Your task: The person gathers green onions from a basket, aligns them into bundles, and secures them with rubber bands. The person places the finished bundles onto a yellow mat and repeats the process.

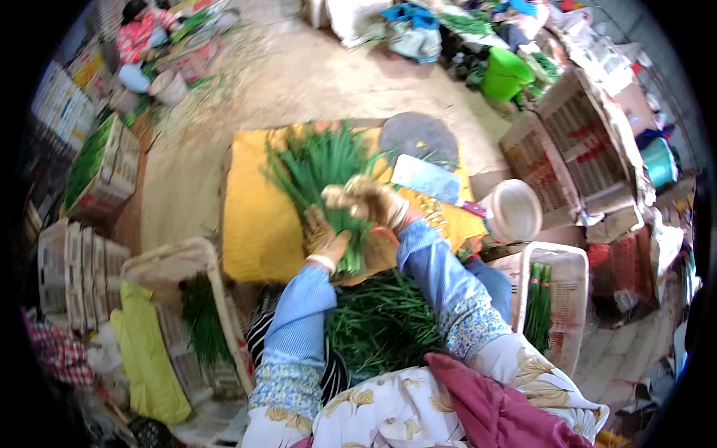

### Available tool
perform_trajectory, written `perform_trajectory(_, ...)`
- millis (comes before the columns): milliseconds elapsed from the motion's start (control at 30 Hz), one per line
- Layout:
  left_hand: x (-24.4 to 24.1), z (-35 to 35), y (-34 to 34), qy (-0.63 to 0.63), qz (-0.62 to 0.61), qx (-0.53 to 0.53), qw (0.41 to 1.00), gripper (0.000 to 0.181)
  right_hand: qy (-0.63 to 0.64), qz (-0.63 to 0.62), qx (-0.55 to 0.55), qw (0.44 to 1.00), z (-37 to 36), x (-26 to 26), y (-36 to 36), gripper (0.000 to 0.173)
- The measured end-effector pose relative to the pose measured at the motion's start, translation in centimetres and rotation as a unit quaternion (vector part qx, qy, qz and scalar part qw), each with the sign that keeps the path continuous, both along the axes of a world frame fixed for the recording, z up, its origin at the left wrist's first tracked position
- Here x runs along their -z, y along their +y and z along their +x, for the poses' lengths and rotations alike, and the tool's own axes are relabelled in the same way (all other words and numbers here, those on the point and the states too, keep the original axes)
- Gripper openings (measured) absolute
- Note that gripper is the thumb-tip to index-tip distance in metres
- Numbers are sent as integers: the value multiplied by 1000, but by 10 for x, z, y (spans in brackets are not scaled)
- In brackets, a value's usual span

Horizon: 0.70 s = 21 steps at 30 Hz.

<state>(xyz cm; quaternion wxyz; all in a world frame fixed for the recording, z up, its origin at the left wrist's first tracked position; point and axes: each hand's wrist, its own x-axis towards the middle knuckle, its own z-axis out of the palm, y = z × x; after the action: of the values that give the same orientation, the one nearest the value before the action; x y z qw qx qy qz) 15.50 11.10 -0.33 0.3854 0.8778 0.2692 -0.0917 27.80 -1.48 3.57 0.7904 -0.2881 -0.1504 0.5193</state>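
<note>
A thick bunch of long green leafy stalks [325, 162], perhaps garlic chives, lies across a board covered in yellow cloth [260, 207]. My left hand [326, 238], in a soiled glove, closes around the pale lower stalks. Over their middle is my right hand [367, 200], gloved as well, its fingers apart and blurred; whether it touches them I cannot tell. Right of the bunch rest a broad cleaver-like blade [427, 178] with a wrapped handle and a round dark disc [420, 140]. Loose green leaves [383, 325] fill my lap.
A plastic crate [207, 246] with greens stands at left, another crate [582, 269] with tied bunches at right. Beside the board is a white bucket [512, 210]. Farther off stand stacked crates [577, 134], a green bucket [504, 75] and a seated person [137, 36] among greens.
</note>
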Motion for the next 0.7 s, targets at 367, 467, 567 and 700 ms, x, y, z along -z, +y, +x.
perform_trajectory(367,13,0,6,-58,4,1,998,113,-523,-561,255,589,-84,50,-130,34)
perform_trajectory(467,6,0,1,-45,7,5,999,116,-659,-606,166,413,-94,68,-138,25)
perform_trajectory(567,-1,-4,7,-66,-5,-5,998,114,-653,-587,207,431,-96,67,-146,19)
perform_trajectory(700,-4,-1,10,-71,-46,-17,996,116,-559,-568,231,559,-101,43,-182,18)
